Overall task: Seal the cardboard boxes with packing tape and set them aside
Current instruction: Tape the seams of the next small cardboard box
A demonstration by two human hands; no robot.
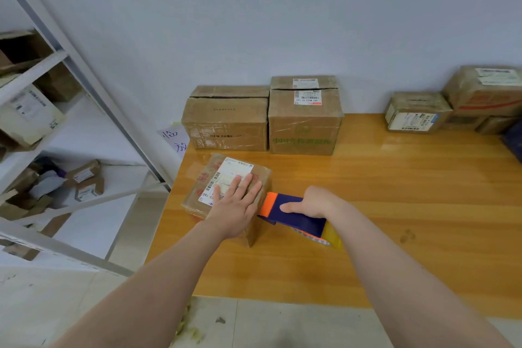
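Near the left edge of the table (395, 192) lies the box (230, 171). The left hand (236, 207) covers part of its top, fingers straight, close together, pressed flat. The right hand (313, 202) grips the dispenser (293, 216): thumb along its side, other fingers hidden. The dispenser's orange nose is at the box's right side; contact unclear. The stack (480, 99) at far right is cut off.
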